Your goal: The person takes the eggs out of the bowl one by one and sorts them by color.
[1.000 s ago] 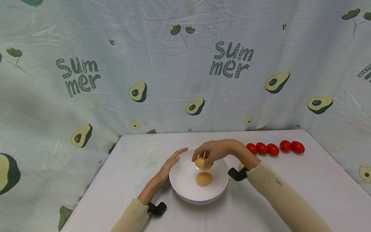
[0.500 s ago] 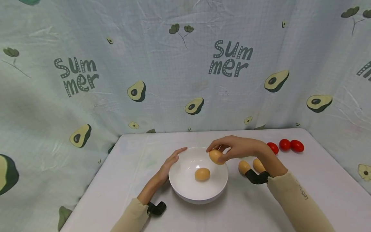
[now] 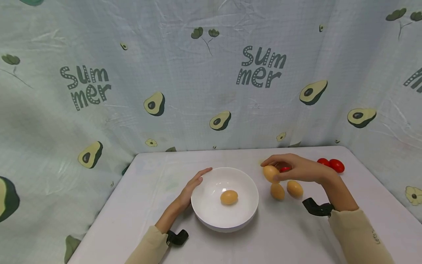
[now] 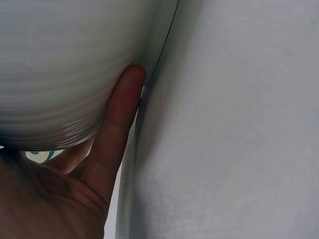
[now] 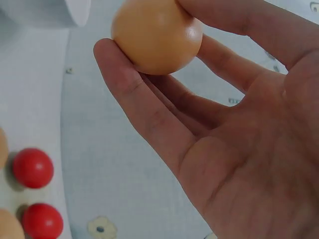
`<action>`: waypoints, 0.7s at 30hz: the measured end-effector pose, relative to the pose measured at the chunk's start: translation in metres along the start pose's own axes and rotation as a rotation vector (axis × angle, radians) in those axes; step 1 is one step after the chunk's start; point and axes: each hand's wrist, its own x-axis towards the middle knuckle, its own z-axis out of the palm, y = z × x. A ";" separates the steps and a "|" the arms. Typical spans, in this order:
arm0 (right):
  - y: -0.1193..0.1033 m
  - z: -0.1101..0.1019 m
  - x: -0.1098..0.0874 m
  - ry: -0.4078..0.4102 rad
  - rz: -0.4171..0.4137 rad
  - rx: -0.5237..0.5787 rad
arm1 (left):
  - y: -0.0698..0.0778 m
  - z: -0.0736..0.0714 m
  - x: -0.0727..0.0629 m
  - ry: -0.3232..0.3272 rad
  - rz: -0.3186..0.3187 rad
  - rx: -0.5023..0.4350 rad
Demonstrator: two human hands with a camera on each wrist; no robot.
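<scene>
My right hand pinches a light brown egg between thumb and fingertips, above the table to the right of the bowl. The right wrist view shows this egg from below, clear of the palm. A white bowl stands mid-table with one brown egg lying in it. Along the bowl's left side, my left hand rests with fingers nearly straight, reaching the rim. In the left wrist view, a finger lies against the bowl's outer wall.
Two more brown eggs, a left one and a right one, lie on the white table below my right hand. Red tomato-like things sit at the back right, partly hidden by that hand. A printed cloth hangs behind the table.
My right hand has carried the egg up from inside the bowl and out to the right, past its rim. One egg stays in the bowl. The left hand has kept its place.
</scene>
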 end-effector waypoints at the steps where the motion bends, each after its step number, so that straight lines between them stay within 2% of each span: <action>1: 0.003 -0.001 -0.002 0.007 0.005 0.004 | 0.000 0.000 0.000 0.000 -0.001 0.000; 13: 0.034 -0.007 -0.030 0.097 0.054 0.044 | 0.001 0.000 -0.001 -0.004 -0.012 -0.018; 21: 0.052 -0.013 -0.049 0.136 0.147 0.045 | 0.001 0.001 0.000 -0.004 -0.013 -0.024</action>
